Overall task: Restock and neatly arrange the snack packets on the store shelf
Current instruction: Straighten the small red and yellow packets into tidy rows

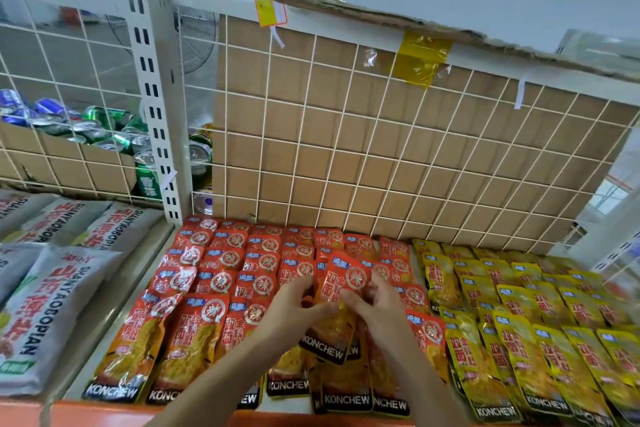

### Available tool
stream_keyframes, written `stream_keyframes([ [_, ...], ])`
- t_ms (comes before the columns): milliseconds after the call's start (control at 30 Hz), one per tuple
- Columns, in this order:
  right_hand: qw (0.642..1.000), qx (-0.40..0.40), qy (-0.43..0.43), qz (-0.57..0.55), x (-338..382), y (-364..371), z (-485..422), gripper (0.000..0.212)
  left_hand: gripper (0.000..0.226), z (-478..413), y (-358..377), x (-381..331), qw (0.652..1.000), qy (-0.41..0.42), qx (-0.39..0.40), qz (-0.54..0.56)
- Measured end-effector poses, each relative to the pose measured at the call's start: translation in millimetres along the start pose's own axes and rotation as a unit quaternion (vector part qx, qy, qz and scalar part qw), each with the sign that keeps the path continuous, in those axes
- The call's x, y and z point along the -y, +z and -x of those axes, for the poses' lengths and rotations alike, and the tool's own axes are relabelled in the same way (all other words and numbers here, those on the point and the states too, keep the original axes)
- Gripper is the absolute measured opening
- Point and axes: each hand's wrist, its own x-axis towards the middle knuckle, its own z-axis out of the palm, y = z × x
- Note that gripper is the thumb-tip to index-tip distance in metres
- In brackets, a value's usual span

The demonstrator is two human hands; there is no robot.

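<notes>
Red KONCHEW snack packets (221,281) lie in overlapping rows on the shelf, with yellow packets (540,319) in rows to their right. My left hand (294,308) and my right hand (374,302) meet over the middle of the red rows. Together they grip one red packet (346,274), lifted and tilted above the others, my left hand at its lower left edge and my right hand at its lower right. The packets beneath my hands are partly hidden.
Grey SHANYAOBOPIAN bags (52,308) lie on the neighbouring shelf at left. A white wire grid (346,135) backed by cardboard closes the rear. Drink cans (104,128) sit in a box behind the left grid. An orange shelf lip (104,416) runs along the front.
</notes>
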Motion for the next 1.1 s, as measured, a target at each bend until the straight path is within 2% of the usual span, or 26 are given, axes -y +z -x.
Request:
stream_keyframes([
  [67,1.0,-0.018,0.015,0.013,-3,-8,3,0.045,0.023,-1,-1,4,0.999,0.015,0.0,-0.032],
  [200,0.989,-0.065,0.056,0.121,-12,-26,12,0.073,0.03,-6,-22,16,0.975,0.097,-0.069,-0.186],
  [300,0.977,-0.087,0.027,0.194,-13,-29,16,0.067,0.041,-2,-38,23,0.937,0.139,-0.089,-0.307],
  [467,0.946,-0.112,-0.016,0.302,-22,-25,13,0.063,0.061,8,-47,41,0.867,0.153,-0.024,-0.473],
  [600,0.906,-0.136,-0.091,0.391,-25,-20,10,0.052,0.077,12,-51,59,0.837,0.16,-0.028,-0.522],
  [667,0.886,-0.159,-0.134,0.415,-22,-17,8,0.044,0.078,13,-54,63,0.813,0.168,-0.031,-0.556],
  [733,0.886,-0.127,-0.157,0.418,-10,-11,10,0.039,0.076,17,-54,61,0.806,0.163,-0.017,-0.569],
  [800,0.892,-0.046,-0.174,0.415,-3,-2,9,0.039,0.076,20,-55,62,0.802,0.159,0.015,-0.575],
  [933,0.868,0.071,-0.188,0.455,3,30,5,0.045,0.09,28,-56,56,0.793,0.12,0.053,-0.595],
  [1100,0.852,0.11,-0.167,0.484,-8,44,-1,0.052,0.096,31,-53,57,0.788,0.112,0.095,-0.598],
])
